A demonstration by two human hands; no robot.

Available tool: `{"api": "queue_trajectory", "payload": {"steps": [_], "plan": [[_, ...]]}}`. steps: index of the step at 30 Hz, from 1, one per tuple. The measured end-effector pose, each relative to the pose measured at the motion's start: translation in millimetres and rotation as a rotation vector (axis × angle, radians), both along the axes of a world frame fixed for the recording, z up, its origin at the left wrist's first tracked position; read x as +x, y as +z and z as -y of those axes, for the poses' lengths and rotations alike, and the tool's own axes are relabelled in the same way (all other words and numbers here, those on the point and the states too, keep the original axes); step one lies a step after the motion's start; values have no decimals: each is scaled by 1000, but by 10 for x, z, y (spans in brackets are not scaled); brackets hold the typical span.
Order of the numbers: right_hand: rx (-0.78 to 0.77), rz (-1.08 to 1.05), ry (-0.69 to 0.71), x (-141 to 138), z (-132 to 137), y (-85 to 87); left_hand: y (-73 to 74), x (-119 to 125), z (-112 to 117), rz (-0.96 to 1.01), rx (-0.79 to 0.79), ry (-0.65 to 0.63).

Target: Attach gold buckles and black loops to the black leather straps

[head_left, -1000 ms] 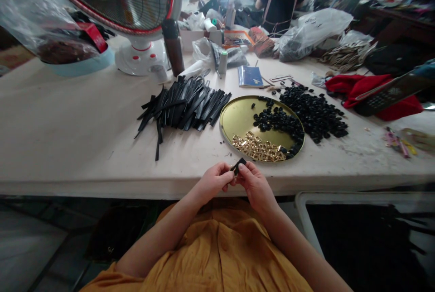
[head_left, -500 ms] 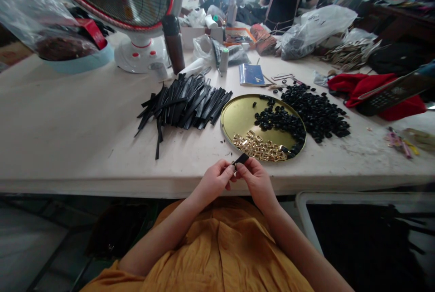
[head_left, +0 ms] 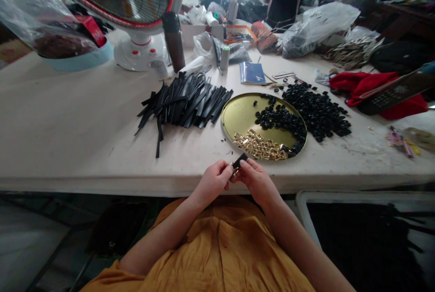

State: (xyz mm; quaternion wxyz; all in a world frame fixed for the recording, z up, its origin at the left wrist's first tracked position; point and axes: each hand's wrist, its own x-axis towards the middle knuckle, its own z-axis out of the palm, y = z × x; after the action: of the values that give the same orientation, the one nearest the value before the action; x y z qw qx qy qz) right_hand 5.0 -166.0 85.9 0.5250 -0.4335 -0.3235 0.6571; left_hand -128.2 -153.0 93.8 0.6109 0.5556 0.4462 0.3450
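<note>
I see the left hand [head_left: 215, 179] and right hand [head_left: 257, 179] pinching a black strip [head_left: 239, 161]; the gold tray [head_left: 238, 110] holds gold buckles [head_left: 258, 146] and black pieces [head_left: 279, 117], the white bin [head_left: 340, 196] dark material [head_left: 360, 237].

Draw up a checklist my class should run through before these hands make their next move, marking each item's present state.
1. Right hand grips the short black strip: ok.
2. Left hand pinches the strip's other end: ok.
3. Gold piece properly seated on the strip: cannot tell; fingers partly cover it.
4. Gold buckles close by: ok, heaped along the tray's near edge.
5. Spare strips kept off the tray: ok, piled left of it.
6. All small black pieces inside the tray: not ok; many lie on the table.
</note>
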Motion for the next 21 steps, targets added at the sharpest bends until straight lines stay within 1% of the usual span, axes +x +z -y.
{"api": "queue_trajectory", "payload": {"steps": [3, 8, 11, 15, 19, 21], "plan": [[10, 3, 17, 17, 33, 18, 16, -7, 10, -19, -2, -5], [103, 180, 6, 47, 78, 3, 34, -5, 43, -76, 40, -12], [109, 192, 17, 57, 79, -11, 32, -2, 54, -90, 79, -17], [86, 111, 18, 55, 76, 4, 10, -6, 51, -22, 67, -59], [-15, -91, 70, 59, 70, 5, -2, -3, 44, -9, 45, -69], [-57, -155, 91, 67, 64, -12, -1, 4, 40, -28, 36, -56]]}}
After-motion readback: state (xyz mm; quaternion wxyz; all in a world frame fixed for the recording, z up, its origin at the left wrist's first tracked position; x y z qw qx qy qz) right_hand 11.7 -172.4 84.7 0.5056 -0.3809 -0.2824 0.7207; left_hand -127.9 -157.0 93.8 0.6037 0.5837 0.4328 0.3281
